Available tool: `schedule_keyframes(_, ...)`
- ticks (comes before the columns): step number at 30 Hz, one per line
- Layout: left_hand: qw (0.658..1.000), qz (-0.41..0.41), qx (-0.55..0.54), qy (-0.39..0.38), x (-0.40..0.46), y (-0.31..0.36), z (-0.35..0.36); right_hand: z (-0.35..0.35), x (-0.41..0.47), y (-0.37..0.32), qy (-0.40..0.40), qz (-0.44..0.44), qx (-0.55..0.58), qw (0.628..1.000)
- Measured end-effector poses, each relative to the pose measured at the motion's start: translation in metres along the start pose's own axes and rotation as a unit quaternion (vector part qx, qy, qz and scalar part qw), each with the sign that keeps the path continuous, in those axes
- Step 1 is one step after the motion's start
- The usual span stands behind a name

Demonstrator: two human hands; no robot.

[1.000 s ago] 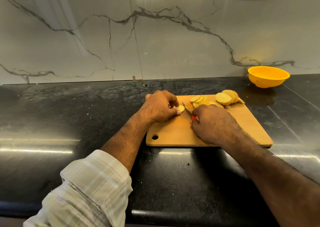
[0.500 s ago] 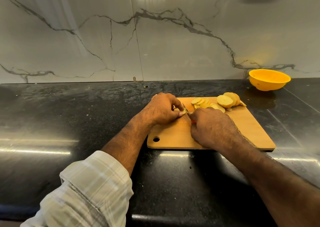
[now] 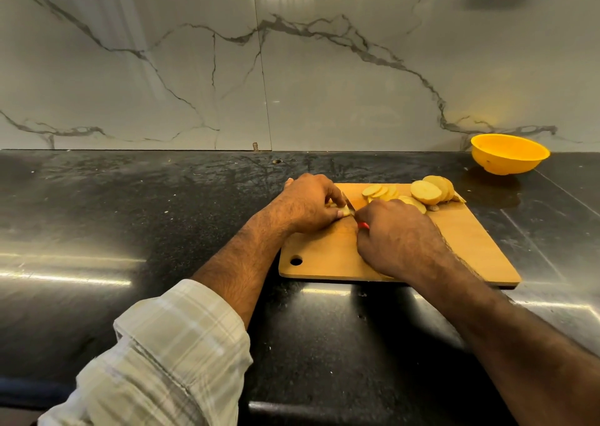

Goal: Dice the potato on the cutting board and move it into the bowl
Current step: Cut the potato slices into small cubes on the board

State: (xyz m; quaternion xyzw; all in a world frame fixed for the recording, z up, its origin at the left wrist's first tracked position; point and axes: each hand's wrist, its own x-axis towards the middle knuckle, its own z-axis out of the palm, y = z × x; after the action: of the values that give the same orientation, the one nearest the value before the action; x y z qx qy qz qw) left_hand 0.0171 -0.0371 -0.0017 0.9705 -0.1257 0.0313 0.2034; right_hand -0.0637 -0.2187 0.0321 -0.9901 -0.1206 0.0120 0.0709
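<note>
A wooden cutting board (image 3: 467,247) lies on the black counter. My left hand (image 3: 308,203) curls over a small potato piece (image 3: 344,212) at the board's far left and pins it down. My right hand (image 3: 396,237) grips a knife with a red handle (image 3: 364,225); its short blade (image 3: 349,204) rests against the potato piece by my left fingertips. Round potato slices (image 3: 380,192) and larger slices (image 3: 428,192) lie in a row at the board's far edge. The yellow bowl (image 3: 506,154) stands at the back right, apart from the board.
The black stone counter (image 3: 162,231) stretches to the left and in front of the board. A marble wall (image 3: 292,68) closes the back. A round hole (image 3: 296,260) is at the board's near left corner.
My left hand has tightened round the potato piece, hiding most of it. The knife blade has come in closer to my left fingertips. The slices and the bowl stay put.
</note>
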Motion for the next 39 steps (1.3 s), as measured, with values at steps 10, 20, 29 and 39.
schedule_keyframes(10,1.0,0.011,-0.006,-0.004,0.003,0.001,0.001,-0.001,0.007,-0.01,-0.011,-0.023,-0.036,0.999)
schedule_keyframes(20,0.999,-0.003,0.038,-0.001,-0.006,0.0,-0.007,0.002,-0.001,0.0,0.018,-0.029,-0.017,0.999)
schedule_keyframes(29,0.998,-0.011,0.061,-0.013,-0.004,0.005,-0.009,0.001,0.008,-0.017,-0.015,-0.048,-0.068,0.996)
schedule_keyframes(39,0.998,-0.029,0.058,0.026,-0.009,0.002,-0.006,0.005,0.01,0.005,0.049,-0.044,0.033,0.997)
